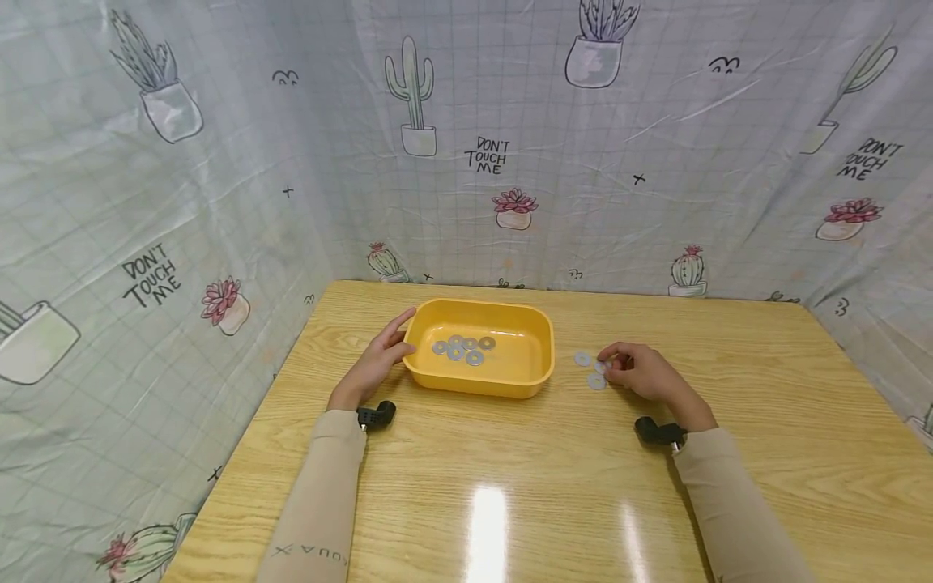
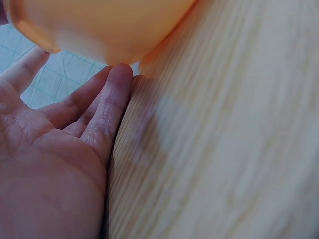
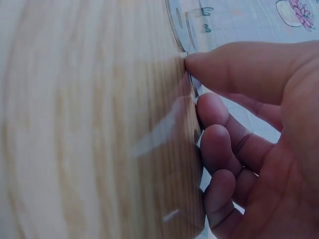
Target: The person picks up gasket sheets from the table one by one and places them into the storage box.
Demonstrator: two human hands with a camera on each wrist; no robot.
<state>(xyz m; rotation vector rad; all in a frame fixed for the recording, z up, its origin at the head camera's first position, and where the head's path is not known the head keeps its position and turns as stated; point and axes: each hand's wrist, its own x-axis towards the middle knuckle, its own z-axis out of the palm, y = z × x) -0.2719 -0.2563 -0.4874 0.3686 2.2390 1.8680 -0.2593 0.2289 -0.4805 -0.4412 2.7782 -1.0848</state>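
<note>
A yellow plastic tray (image 1: 477,389) stands on the wooden table, with several flat metal washers (image 1: 475,358) lying in its left half. My left hand (image 1: 374,366) is at the tray's left end, its extended fingers and thumb touching the outer wall and rim. In the left wrist view, the fingertips meet the orange-looking tray wall (image 2: 104,30). To the right of the tray, two loose washers (image 1: 596,380) lie flat on the table. Beside them my right hand (image 1: 645,372) pinches another washer (image 1: 602,367) at the tabletop between thumb and fingers, partly hiding it.
The wooden table (image 1: 437,461) extends toward me and to both sides. A pale curtain (image 1: 452,202) printed with cacti hangs behind the table and along its sides. Each wrist wears a small black camera (image 1: 659,431).
</note>
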